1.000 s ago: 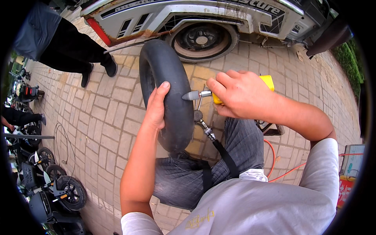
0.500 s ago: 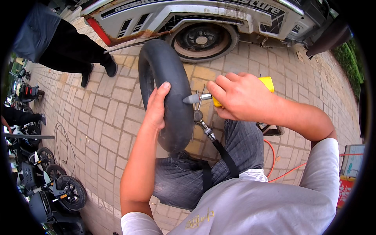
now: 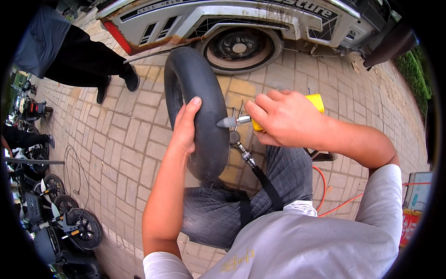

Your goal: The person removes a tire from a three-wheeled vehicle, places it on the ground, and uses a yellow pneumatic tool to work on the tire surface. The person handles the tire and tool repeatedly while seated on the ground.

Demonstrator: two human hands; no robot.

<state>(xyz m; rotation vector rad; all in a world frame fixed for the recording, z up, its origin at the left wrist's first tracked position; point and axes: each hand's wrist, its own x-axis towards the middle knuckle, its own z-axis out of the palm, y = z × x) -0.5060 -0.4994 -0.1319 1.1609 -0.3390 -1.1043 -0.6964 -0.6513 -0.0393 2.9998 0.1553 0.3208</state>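
A puffed-up black inner tube [image 3: 210, 139] stands upright in front of my knees. My left hand [image 3: 186, 125] grips its near left side, thumb over the outer face and fingers hidden inside the ring. Wrapped round a yellow power tool [image 3: 316, 102], my right hand [image 3: 288, 116] points it leftward at the tube. From its metal chuck sticks a grey cone-shaped grinding bit [image 3: 226, 122], whose tip meets the tube's right face. Below the bit is a round knurled metal head [image 3: 234, 137] joined to a metal rod fitting [image 3: 248, 159].
Beyond the tube stands a white, rusted vehicle [image 3: 204, 23] with a wheel [image 3: 239, 48]. A person in black trousers [image 3: 88, 56] stands far left. Parked scooters [image 3: 79, 228] line the left edge. An orange hose [image 3: 321, 186] lies on the paving at right.
The tool and my right hand have shifted very slightly, with the bit's tip a touch lower on the tube. My left hand and the tube stay in place.
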